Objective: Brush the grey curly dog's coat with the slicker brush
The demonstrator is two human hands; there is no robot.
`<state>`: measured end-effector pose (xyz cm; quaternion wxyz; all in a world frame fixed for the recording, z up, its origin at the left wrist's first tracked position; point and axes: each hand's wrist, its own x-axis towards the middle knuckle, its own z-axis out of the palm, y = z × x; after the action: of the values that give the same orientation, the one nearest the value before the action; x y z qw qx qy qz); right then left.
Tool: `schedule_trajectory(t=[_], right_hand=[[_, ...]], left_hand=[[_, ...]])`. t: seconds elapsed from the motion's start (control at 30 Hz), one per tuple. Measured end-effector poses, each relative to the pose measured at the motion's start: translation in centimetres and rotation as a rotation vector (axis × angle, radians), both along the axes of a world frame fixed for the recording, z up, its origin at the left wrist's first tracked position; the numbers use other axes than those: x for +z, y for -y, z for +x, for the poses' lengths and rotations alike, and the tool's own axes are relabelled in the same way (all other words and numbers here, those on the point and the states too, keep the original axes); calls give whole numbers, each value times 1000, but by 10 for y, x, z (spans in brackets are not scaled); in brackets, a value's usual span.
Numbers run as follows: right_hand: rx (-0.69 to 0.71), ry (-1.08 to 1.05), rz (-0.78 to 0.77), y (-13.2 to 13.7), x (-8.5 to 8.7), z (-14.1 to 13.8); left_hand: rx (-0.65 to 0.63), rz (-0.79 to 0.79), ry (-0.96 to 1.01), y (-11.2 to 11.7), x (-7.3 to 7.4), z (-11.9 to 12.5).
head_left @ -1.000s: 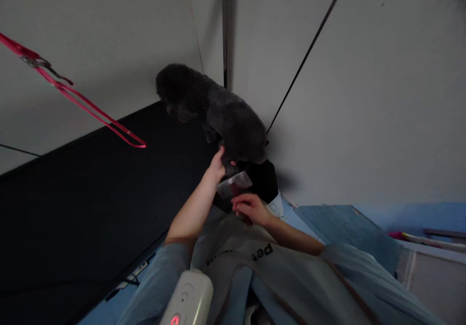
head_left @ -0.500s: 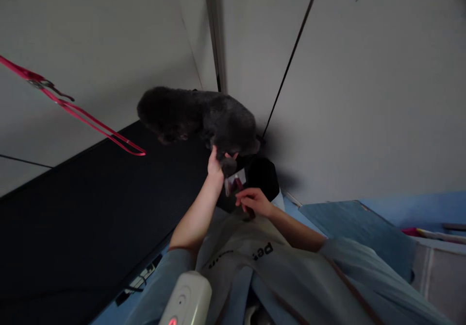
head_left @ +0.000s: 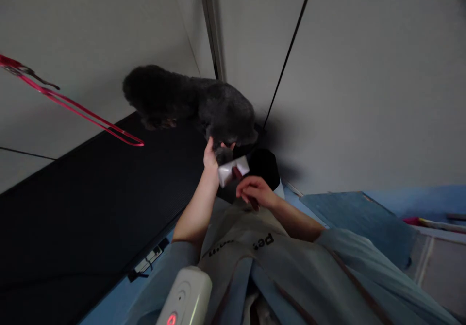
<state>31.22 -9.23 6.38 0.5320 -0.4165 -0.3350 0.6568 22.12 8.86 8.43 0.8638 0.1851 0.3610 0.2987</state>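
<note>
A dark grey, short-coated dog (head_left: 227, 104) stands on a black table (head_left: 120, 203), its head end to the left and its rear toward the corner at right. My left hand (head_left: 211, 157) is closed around one of the dog's hind legs, low near the paw. In my right hand (head_left: 257, 192) is a slicker brush (head_left: 225, 173) with a dark red handle and a pale, wide head. The brush head is slightly blurred and lies just below the held paw, close to my left wrist. Whether it touches the fur, I cannot tell.
A red grooming loop (head_left: 85, 114) with a metal clip hangs at left. Pale walls (head_left: 364, 82) meet behind the dog. A black-topped bin (head_left: 264, 167) stands right of the brush. A power strip (head_left: 149, 258) hangs by the table edge; a blue-grey panel (head_left: 357, 223) lies at right.
The brush head has turned and risen toward the paw, showing its pale face more. The dog's head has shifted left and up in view; the camera has moved slightly. Both hands keep their grip.
</note>
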Motion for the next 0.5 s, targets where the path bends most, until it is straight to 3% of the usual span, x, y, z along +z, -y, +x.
schedule_trajectory(t=[0.07,0.2,0.37,0.5], right_hand=[[-50,19,34,-2,-2,1],[115,32,34,0,-6,4],[-9,97,92,-3,-12,3],[215,215,107,13,-39,9]], left_hand=[[28,47,-25,0,-5,-1],[-3,99,-35,0,-13,-2],[53,66,10,-1,-14,0],[18,-35,6,-7,-7,-7]])
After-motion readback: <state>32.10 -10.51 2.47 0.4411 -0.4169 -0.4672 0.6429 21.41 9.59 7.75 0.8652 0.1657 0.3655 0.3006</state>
